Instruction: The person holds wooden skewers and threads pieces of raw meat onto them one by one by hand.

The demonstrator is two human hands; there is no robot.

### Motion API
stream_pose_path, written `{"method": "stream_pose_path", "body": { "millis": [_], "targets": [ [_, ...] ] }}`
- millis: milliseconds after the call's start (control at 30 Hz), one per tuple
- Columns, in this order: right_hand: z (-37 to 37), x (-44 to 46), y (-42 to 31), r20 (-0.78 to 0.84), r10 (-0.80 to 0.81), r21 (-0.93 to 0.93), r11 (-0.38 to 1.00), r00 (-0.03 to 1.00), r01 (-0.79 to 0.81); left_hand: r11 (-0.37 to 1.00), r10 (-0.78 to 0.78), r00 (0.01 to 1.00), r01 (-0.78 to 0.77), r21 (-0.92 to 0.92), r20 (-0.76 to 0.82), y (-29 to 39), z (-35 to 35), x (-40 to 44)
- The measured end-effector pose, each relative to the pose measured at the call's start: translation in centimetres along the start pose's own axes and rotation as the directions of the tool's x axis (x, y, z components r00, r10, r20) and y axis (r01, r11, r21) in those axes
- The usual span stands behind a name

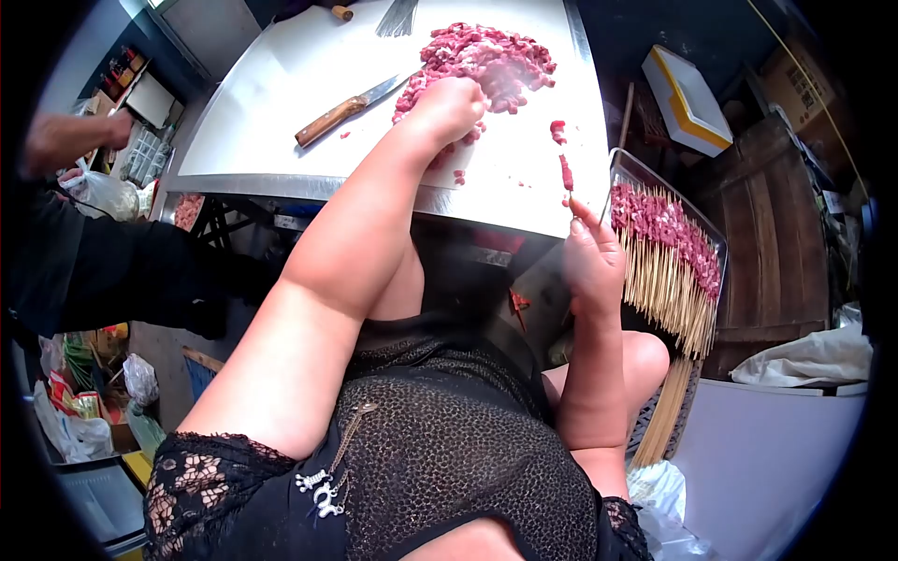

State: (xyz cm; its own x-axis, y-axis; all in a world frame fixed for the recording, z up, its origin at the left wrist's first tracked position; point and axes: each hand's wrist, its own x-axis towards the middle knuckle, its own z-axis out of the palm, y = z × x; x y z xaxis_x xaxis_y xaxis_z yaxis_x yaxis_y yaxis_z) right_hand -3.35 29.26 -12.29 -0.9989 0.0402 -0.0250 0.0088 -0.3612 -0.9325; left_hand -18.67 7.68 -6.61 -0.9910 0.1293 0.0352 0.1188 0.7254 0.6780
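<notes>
My left hand [454, 107] is at the near edge of a pile of diced raw meat [491, 61] on the white table [253, 122]. Its fingers are curled inward, and whatever they pinch is hidden. Over the table's right corner, my right hand [596, 251] pinches a skewer [566, 176] pointing away from me. Red meat is threaded on it, and one more chunk [558, 131] shows by its far end. A wooden-handled knife [335, 122] lies left of the pile, its blade tip touching the meat. Small meat scraps lie near my left hand.
Right of the table, a metal tray [718, 280] holds rows of meat skewers [669, 243], with bare sticks [662, 411] below. A thin bundle of sticks [398, 17] lies at the table's far edge. A white-and-yellow box [687, 98] stands right. Another person's arm [75, 140] is at left.
</notes>
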Motion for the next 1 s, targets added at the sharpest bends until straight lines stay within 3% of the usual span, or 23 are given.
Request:
{"method": "stream_pose_path", "body": {
  "millis": [33, 67, 100, 133, 167, 233, 300, 400, 567, 633, 700, 800, 1000],
  "targets": [
    [0.2, 0.0, -0.1, -0.003, -0.006, 0.006, 1.0, 1.0, 0.006, 0.997, 0.05, 0.987, -0.059, -0.053, -0.155, -0.4, 0.2, 0.0],
    [0.5, -0.2, 0.0, 0.019, -0.005, -0.064, 0.998, 1.0, 0.006, 0.901, 0.018, 0.992, -0.07, -0.429, -0.124, -0.7, 0.2, 0.2],
    [0.7, -0.6, 0.0, 0.041, 0.003, -0.135, 0.991, 0.999, 0.002, 0.668, -0.007, 0.997, -0.055, -0.742, -0.08, -1.1, 0.4, 0.3],
    [0.5, -0.6, 0.2, 0.076, 0.016, -0.137, 0.991, 0.997, -0.006, 0.557, -0.003, 0.998, -0.047, -0.829, -0.059, 0.2, -0.4, -0.7],
    [0.7, -0.7, 0.2, 0.08, 0.015, -0.133, 0.991, 0.997, -0.004, 0.561, -0.003, 0.998, -0.05, -0.826, -0.062, 0.3, -0.4, -0.9],
    [1.0, -0.9, 0.3, 0.092, 0.008, -0.239, 0.971, 0.996, 0.014, 0.375, 0.005, 0.998, -0.059, -0.925, -0.061, 0.7, -0.2, -1.2],
    [1.0, -0.8, 0.5, 0.076, 0.003, -0.265, 0.964, 0.997, 0.017, 0.338, 0.039, 0.999, -0.047, -0.94, -0.036, 1.1, -0.3, -1.7],
    [0.7, -0.7, 1.0, 0.035, 0.013, -0.257, 0.966, 0.999, -0.004, 0.109, 0.087, 0.992, 0.084, -0.99, 0.094, 1.5, -0.3, -2.1],
    [0.5, -0.8, 0.7, 0.051, 0.022, -0.285, 0.958, 0.998, -0.006, 0.172, 0.111, 0.994, -0.001, -0.985, 0.018, 2.0, 0.6, -2.2],
    [0.6, -1.0, 0.4, 0.062, 0.0, -0.31, 0.95, 0.998, 0.019, 0.124, -0.009, 1.0, 0.03, -0.992, 0.029, 2.0, 0.4, -2.1],
    [0.6, -1.0, 0.4, 0.071, -0.022, -0.332, 0.942, 0.997, 0.044, 0.091, -0.022, 1.0, 0.002, -0.996, 0.0, 2.0, 0.2, -2.1],
    [0.4, -0.9, 0.7, 0.059, -0.019, -0.206, 0.978, 0.998, 0.03, 0.07, -0.068, 0.997, 0.041, -0.997, 0.037, 2.0, 0.1, -2.3],
    [0.1, -0.7, 0.7, 0.035, -0.059, -0.309, 0.949, 0.998, 0.067, 0.08, 0.092, 0.991, 0.088, -0.993, 0.095, 1.5, 0.5, -2.1]
  ]
}}
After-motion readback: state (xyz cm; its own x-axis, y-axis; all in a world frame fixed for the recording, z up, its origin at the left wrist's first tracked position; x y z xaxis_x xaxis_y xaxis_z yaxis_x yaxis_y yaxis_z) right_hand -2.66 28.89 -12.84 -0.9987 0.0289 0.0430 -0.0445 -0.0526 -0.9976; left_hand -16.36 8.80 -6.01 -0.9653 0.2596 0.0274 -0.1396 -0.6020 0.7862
